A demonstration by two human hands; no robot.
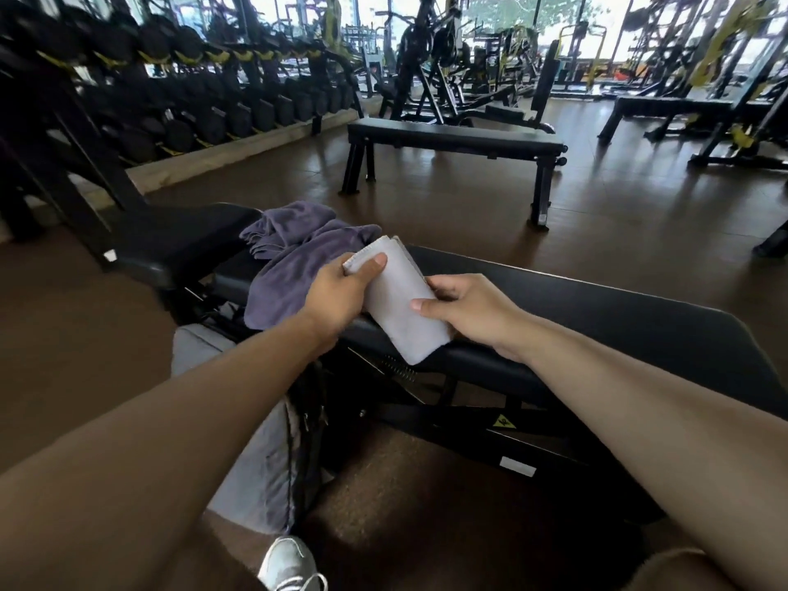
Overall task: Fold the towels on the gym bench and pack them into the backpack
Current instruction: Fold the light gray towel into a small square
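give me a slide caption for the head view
Both hands grip a folded grey towel on the gym bench, purple towel unfolded.

Bare bench rt; purple towel lt, prob. loose.

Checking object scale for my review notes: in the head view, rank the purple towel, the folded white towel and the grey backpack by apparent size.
1. grey backpack, though partly hidden by the arm and nearer the camera
2. purple towel
3. folded white towel
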